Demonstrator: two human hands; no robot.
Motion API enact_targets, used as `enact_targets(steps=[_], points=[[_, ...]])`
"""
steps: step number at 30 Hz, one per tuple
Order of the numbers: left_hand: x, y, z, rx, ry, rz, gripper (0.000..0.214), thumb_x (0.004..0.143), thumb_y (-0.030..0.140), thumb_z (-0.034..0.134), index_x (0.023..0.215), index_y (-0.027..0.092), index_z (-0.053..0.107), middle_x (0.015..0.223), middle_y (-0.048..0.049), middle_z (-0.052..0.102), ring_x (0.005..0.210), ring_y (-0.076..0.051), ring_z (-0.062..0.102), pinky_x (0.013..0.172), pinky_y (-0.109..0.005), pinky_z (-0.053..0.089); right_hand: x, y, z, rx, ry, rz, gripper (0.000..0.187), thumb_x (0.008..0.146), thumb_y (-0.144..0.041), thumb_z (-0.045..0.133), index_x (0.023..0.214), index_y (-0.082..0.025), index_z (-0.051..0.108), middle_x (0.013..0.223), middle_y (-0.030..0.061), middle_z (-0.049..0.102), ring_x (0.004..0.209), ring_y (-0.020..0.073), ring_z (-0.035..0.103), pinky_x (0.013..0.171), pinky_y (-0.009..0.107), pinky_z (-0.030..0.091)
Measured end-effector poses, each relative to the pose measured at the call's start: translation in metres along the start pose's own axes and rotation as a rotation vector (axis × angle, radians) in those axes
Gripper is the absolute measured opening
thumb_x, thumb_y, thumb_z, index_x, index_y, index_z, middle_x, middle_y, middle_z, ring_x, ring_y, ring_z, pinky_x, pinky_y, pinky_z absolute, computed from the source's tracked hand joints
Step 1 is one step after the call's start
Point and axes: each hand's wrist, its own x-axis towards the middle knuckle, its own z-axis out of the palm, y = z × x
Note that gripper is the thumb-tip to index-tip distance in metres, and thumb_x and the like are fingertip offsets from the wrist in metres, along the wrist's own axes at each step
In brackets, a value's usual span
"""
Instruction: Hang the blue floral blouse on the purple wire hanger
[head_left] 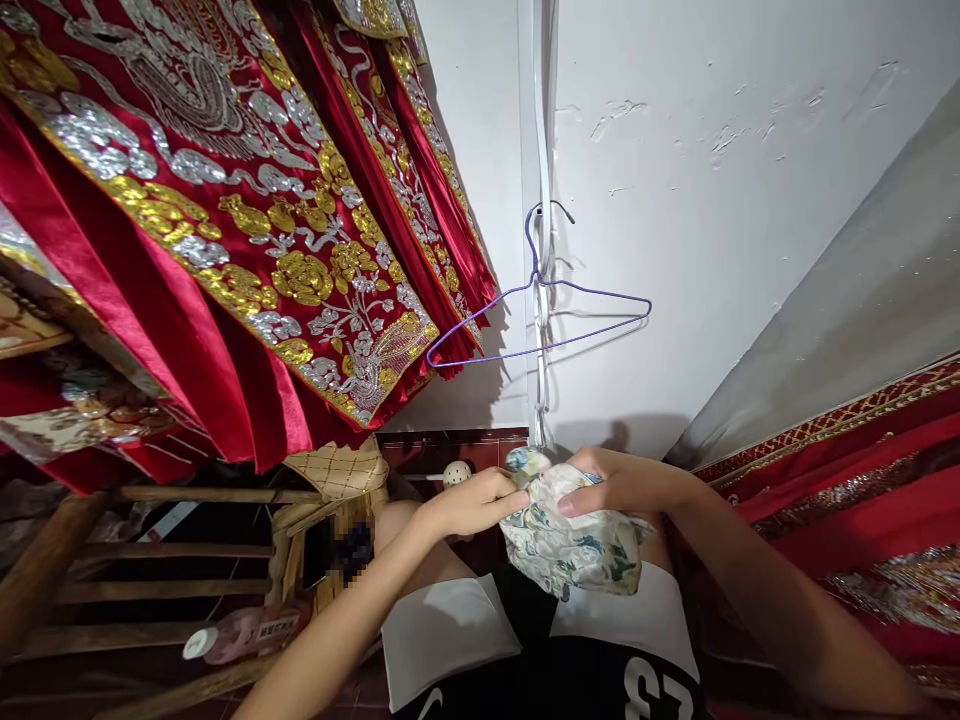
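My left hand (469, 503) and my right hand (619, 482) both grip a bunched piece of pale floral cloth (577, 550) held over my lap. The left fingers pinch its upper left edge. The right fingers curl over its top right. The cloth is cream with blue-green flowers and hangs down onto my black and white shorts (540, 650).
A purple wire hanger (551, 320) hangs on the white wall (712, 200) ahead. Red satin garments with gold and silver embroidery (225, 230) hang at upper left. More red embroidered fabric (862, 480) lies at right. A wooden rack (112, 560) and a bottle (240, 632) sit lower left.
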Motion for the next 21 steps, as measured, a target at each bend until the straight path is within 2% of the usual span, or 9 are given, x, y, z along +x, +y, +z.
enact_targets(steps=[2, 4, 6, 8, 12, 14, 16, 18, 21], points=[[-0.016, -0.007, -0.013, 0.089, -0.045, -0.042, 0.063, 0.097, 0.069, 0.042, 0.061, 0.018, 0.049, 0.058, 0.0028, 0.041, 0.057, -0.012, 0.036, 0.06, -0.027, 0.032, -0.007, -0.008, -0.007, -0.128, 0.044, -0.07, 0.023, 0.08, -0.038, 0.069, 0.073, -0.016, 0.068, 0.067, 0.0004, 0.066, 0.063, 0.0151, 0.057, 0.06, 0.026, 0.042], [-0.031, -0.012, -0.029, 0.205, -0.053, -0.169, 0.053, 0.092, 0.061, 0.056, 0.062, 0.018, 0.051, 0.056, 0.0036, 0.041, 0.054, -0.011, 0.034, 0.056, -0.028, 0.027, -0.012, -0.014, -0.014, -0.222, 0.175, -0.195, 0.023, 0.083, -0.034, 0.064, 0.072, -0.015, 0.071, 0.068, 0.0024, 0.069, 0.065, 0.0173, 0.061, 0.061, 0.027, 0.045], [-0.041, -0.015, -0.043, 0.267, -0.073, -0.292, 0.042, 0.085, 0.051, 0.066, 0.062, 0.018, 0.053, 0.056, 0.0035, 0.044, 0.053, -0.012, 0.035, 0.054, -0.028, 0.024, -0.015, -0.019, -0.023, -0.292, 0.383, -0.306, 0.021, 0.082, -0.029, 0.063, 0.084, -0.015, 0.079, 0.082, 0.0056, 0.076, 0.075, 0.0216, 0.067, 0.067, 0.029, 0.051], [-0.045, -0.015, -0.055, 0.243, -0.102, -0.343, 0.035, 0.081, 0.045, 0.068, 0.063, 0.018, 0.057, 0.057, 0.003, 0.048, 0.054, -0.012, 0.039, 0.054, -0.027, 0.025, -0.011, -0.024, -0.035, -0.324, 0.603, -0.352, 0.033, 0.081, -0.024, 0.062, 0.107, -0.019, 0.081, 0.102, 0.0068, 0.079, 0.088, 0.0252, 0.071, 0.076, 0.032, 0.055], [-0.044, -0.005, -0.068, 0.142, -0.041, -0.253, 0.042, 0.084, 0.051, 0.066, 0.061, 0.017, 0.057, 0.06, 0.0024, 0.049, 0.058, -0.012, 0.041, 0.056, -0.025, 0.028, 0.021, -0.02, -0.067, -0.338, 0.869, -0.459, 0.06, 0.08, -0.02, 0.059, 0.139, -0.022, 0.067, 0.142, 0.0075, 0.066, 0.124, 0.0295, 0.064, 0.104, 0.04, 0.051], [-0.042, 0.0, -0.068, 0.014, 0.046, -0.15, 0.037, 0.082, 0.045, 0.067, 0.061, 0.016, 0.058, 0.068, 0.0, 0.054, 0.067, -0.014, 0.047, 0.062, -0.025, 0.034, 0.042, -0.008, -0.084, -0.327, 0.886, -0.467, 0.065, 0.083, -0.021, 0.055, 0.147, -0.021, 0.06, 0.154, 0.0077, 0.056, 0.119, 0.0287, 0.067, 0.101, 0.041, 0.054], [-0.042, 0.003, -0.066, -0.165, 0.135, -0.099, 0.029, 0.077, 0.038, 0.066, 0.061, 0.016, 0.056, 0.069, -0.0005, 0.053, 0.069, -0.015, 0.047, 0.064, -0.025, 0.037, 0.057, 0.007, -0.098, -0.34, 0.889, -0.423, 0.064, 0.085, -0.022, 0.052, 0.149, -0.022, 0.058, 0.152, 0.0083, 0.057, 0.099, 0.0262, 0.072, 0.088, 0.041, 0.059], [-0.043, 0.004, -0.066, -0.28, 0.211, -0.12, 0.024, 0.072, 0.036, 0.062, 0.062, 0.018, 0.051, 0.062, 0.0019, 0.045, 0.062, -0.013, 0.041, 0.059, -0.025, 0.035, 0.065, 0.021, -0.108, -0.394, 0.914, -0.392, 0.058, 0.086, -0.022, 0.051, 0.142, -0.022, 0.065, 0.138, 0.0082, 0.069, 0.087, 0.0247, 0.073, 0.081, 0.039, 0.059], [-0.044, 0.007, -0.073, -0.102, 0.268, -0.173, 0.016, 0.073, 0.034, 0.057, 0.072, 0.019, 0.051, 0.066, 0.0024, 0.049, 0.063, -0.015, 0.043, 0.06, -0.026, 0.037, 0.062, 0.032, -0.117, -0.468, 1.001, -0.405, 0.042, 0.084, -0.023, 0.054, 0.118, -0.022, 0.08, 0.114, 0.0072, 0.08, 0.091, 0.0272, 0.073, 0.081, 0.038, 0.056]])
